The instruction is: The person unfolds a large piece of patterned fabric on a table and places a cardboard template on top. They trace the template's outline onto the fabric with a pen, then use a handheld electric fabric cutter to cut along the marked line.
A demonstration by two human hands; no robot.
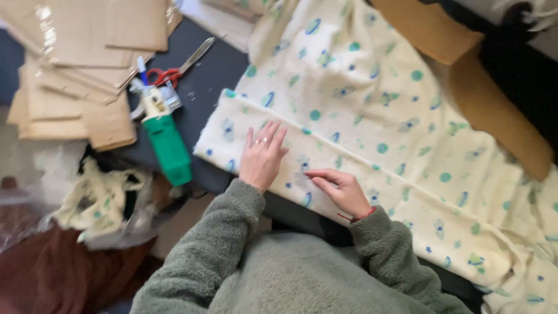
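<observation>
patterned fabric (pixel 372 116), folded edge running upper-left to lower-right, lies under left hand (pixel 263 158) and right hand (pixel 343 189), both pressed flat.

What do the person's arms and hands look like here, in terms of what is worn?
Both arms are covered to the wrist by thick, fuzzy grey-green fleece sleeves, part of the same fleece top. The left hand is bare apart from a small ring on one finger. The right hand is bare too, with a thin red band at the wrist. No gloves.
</observation>
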